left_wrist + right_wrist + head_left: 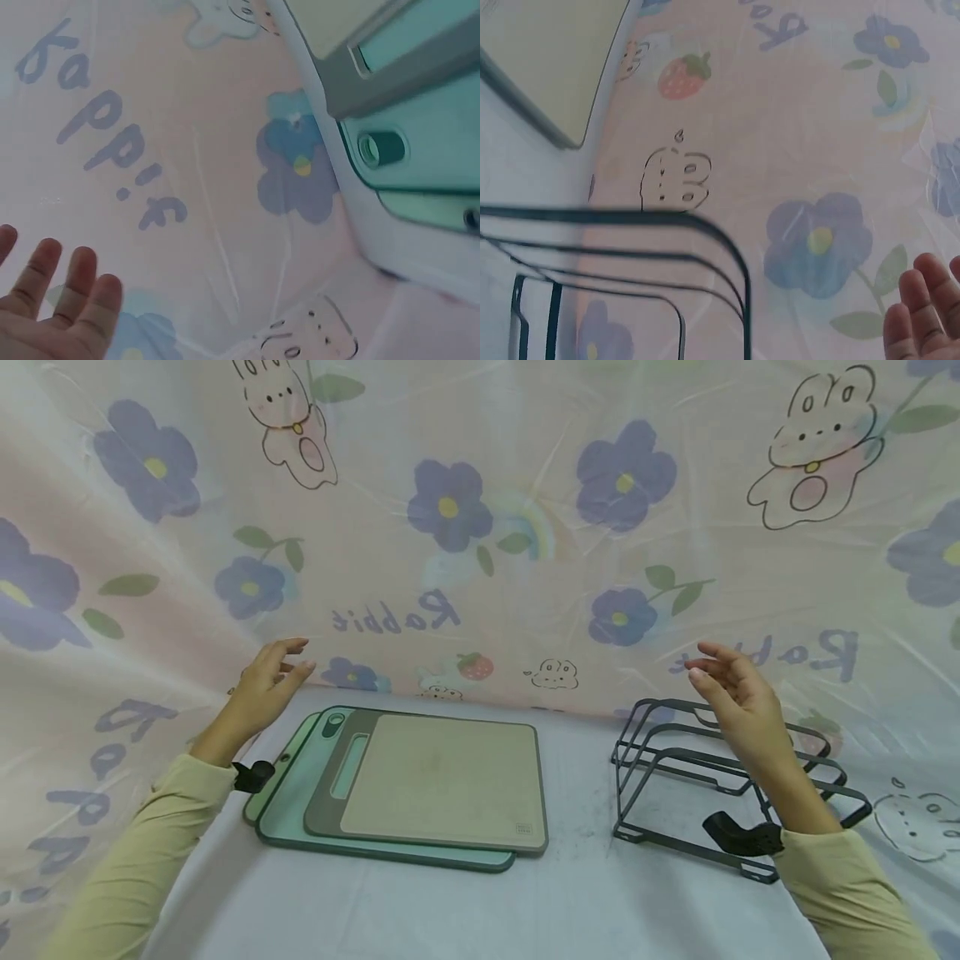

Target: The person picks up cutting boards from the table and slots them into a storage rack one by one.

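Several cutting boards lie in a stack on the white-covered table: a beige one with a grey border [450, 781] on top, a teal one [296, 814] under it, and a light green one [252, 806] at the bottom left. My left hand [266, 685] is raised over the stack's far left corner, holding nothing, its fingers loosely extended. On the right stands a dark wire rack [628, 835] with several upright loops. Above it hovers my right hand [742, 714], also holding nothing, fingers loosely bent and partly covering the rack from the head view.
A curtain printed with flowers and rabbits [517, 610] hangs behind the table [420, 910] and along its left side. Between the boards and the rack runs a strip of white tabletop. Each wrist wears a black camera strap [253, 776].
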The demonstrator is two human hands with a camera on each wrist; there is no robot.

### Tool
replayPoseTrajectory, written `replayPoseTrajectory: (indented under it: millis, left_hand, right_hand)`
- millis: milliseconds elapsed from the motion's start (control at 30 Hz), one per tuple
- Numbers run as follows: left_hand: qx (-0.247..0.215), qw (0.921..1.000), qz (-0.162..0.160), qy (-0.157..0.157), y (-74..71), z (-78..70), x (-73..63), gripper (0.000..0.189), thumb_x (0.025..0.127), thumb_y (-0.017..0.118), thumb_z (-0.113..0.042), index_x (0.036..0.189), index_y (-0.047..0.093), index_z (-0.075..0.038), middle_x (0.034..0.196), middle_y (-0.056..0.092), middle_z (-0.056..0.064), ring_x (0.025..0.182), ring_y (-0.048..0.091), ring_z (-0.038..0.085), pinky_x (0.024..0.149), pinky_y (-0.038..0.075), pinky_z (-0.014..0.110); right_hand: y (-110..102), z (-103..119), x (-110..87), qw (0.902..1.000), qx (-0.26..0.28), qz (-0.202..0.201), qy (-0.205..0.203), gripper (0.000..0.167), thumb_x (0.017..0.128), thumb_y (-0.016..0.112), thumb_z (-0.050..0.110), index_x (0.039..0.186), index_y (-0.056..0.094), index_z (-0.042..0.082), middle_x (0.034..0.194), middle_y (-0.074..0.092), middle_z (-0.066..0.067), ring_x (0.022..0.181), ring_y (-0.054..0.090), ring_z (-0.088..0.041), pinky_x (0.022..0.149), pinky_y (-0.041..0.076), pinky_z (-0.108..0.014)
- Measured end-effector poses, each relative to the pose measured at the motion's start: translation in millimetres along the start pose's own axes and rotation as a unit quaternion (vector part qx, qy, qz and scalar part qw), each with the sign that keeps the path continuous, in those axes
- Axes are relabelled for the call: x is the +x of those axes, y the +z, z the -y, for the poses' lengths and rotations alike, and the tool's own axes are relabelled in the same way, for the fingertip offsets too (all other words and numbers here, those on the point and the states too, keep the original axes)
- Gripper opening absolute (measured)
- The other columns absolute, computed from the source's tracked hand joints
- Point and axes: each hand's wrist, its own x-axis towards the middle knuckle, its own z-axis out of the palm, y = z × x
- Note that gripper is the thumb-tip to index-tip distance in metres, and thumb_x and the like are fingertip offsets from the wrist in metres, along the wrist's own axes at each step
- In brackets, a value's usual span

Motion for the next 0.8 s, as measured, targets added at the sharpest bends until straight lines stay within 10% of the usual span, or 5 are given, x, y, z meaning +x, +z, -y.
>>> replayPoseTrajectory:
  millis: [267, 500, 800]
  left_hand:
    - [-0.086, 0.9945, 0.019, -0.058, 7.9, 4.6, -2.1, 0.057, 0.105, 0.04, -0.033, 0.152, 0.025, -0.004, 0.144, 0.03, 0.029, 0.126, 0.032, 0.052, 0.092, 0.032, 0.066]
    - [-0.123, 0.9903, 0.008, -0.063, 13.2, 8.3, -4.4, 0.056, 0.104, 0.046, -0.03, 0.15, 0.029, -0.002, 0.142, 0.036, 0.027, 0.124, 0.037, 0.044, 0.093, 0.035, 0.057]
    - [-0.141, 0.9878, 0.004, -0.065, 22.1, 18.3, -13.1, 0.052, 0.103, 0.049, -0.026, 0.145, 0.036, 0.003, 0.131, 0.043, 0.022, 0.111, 0.046, 0.018, 0.084, 0.04, 0.016]
  right_hand:
    - [28, 3, -4.5, 0.9895, 0.143, 0.009, -0.024, 0.041, 0.101, 0.052, 0.009, 0.141, 0.043, 0.007, 0.121, 0.054, -0.004, 0.113, 0.051, -0.011, 0.091, 0.04, -0.014]
    - [55, 2, -6.4, 0.9882, 0.15, 0.025, -0.016, 0.042, 0.101, 0.053, 0.012, 0.142, 0.043, 0.005, 0.124, 0.052, -0.014, 0.112, 0.051, -0.016, 0.091, 0.04, -0.016]
    - [87, -5, -11.9, 0.9866, 0.157, 0.041, 0.015, 0.045, 0.101, 0.055, 0.015, 0.141, 0.041, 0.001, 0.126, 0.05, -0.018, 0.113, 0.049, -0.021, 0.092, 0.041, -0.017]
